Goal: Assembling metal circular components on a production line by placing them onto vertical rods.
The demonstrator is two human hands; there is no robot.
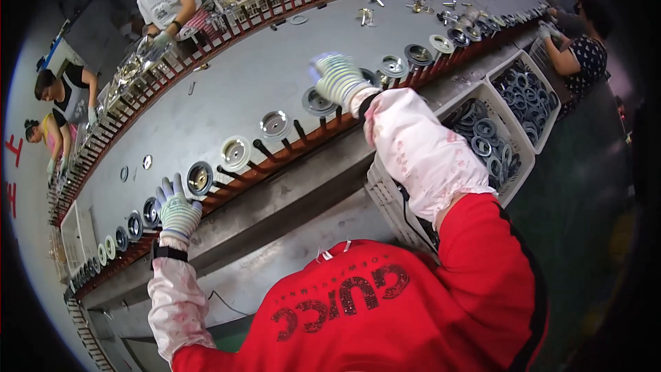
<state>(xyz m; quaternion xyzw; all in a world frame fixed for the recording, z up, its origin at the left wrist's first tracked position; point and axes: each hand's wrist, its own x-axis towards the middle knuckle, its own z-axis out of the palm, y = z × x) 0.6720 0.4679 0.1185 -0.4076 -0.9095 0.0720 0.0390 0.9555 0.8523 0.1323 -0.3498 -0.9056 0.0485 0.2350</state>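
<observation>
A: Where is the left hand?

B: In a striped knit glove, fingers spread upward and a little apart, resting at the near edge of the long grey metal conveyor table. It touches a round dark metal disc with a shiny centre that sits on the red row of pegs. It is not clenched on anything that I can see.

A: And the right hand?

B: Also gloved, blurred, reaching further out over the same row. Just beside it on its left lies another round grey metal disc. Whether the fingers grip anything I cannot tell; they look loosely curled.

A: What lies between the hands?

B: More discs on the pegs, among them a silvery round dish-shaped one.

A: To the right of the right hand?

B: White plastic crates filled with dark metal rings.
</observation>
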